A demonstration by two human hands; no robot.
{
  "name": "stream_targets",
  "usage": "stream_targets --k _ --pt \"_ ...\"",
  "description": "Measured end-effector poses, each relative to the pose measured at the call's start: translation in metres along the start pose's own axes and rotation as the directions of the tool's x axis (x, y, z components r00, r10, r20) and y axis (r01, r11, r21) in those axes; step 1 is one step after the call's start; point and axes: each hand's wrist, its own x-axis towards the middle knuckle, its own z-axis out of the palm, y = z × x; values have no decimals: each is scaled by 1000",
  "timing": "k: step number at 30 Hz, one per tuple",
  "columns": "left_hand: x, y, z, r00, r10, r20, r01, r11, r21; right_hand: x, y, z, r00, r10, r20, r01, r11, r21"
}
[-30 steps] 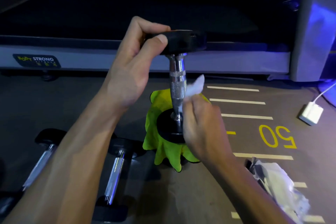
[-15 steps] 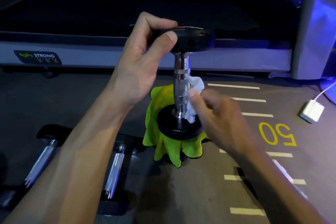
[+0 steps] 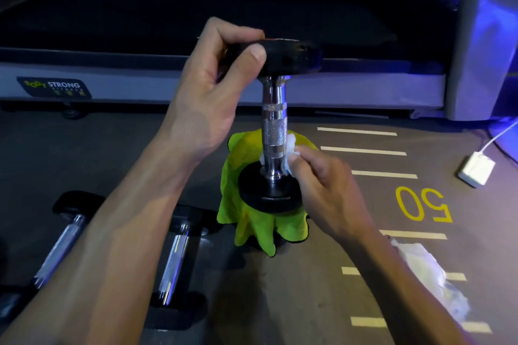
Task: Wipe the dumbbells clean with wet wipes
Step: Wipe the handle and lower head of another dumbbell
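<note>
wet wipe mostly hidden by right hand | left dumbbell partly behind forearm

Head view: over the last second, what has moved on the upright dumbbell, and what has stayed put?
The right hand has slid the wet wipe down the chrome handle, from around mid-shaft to the base just above the lower weight. Nothing was taken hold of or let go. The left hand keeps gripping the top weight of the dumbbell, which still stands upright on the green cloth. The two dumbbells on the floor are unmoved.

Dumbbell upright on cloth — treadmill behind.
</note>
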Motion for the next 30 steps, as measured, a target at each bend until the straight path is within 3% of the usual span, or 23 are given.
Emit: stream_targets --k 5,9,12,14,17,21,23,30 --pt "2 -3 -3 999 33 -6 -32 999 33 -41 -12 1 977 -168 -134 146 977 -158" --pt "0 -1 2 998 38 49 -38 999 3 -13 -10 9 987 -15 -157 -11 987 -161" --pt "0 1 4 998 37 57 -36 999 -16 -28 -15 7 986 -108 -124 84 980 -182" --pt "-1 1 2 999 26 36 -25 1000 -12 -42 -20 -6 988 -127 -92 118 988 -100" --pt "-2 1 1 999 17 34 -18 1000 10 -20 -16 -26 985 88 -150 -48 967 252" --pt "-5 1 -2 1000 18 12 -18 999 31 12 -11 -32 958 265 -107 -185 862 473" --pt "-6 1 -2 1000 14 5 -14 999 34 19 -11 -30 955 289 -71 -212 827 520" --pt "-8 4 -1 1000 9 18 -9 1000 22 41 -8 -34 939 344 22 -324 857 400"
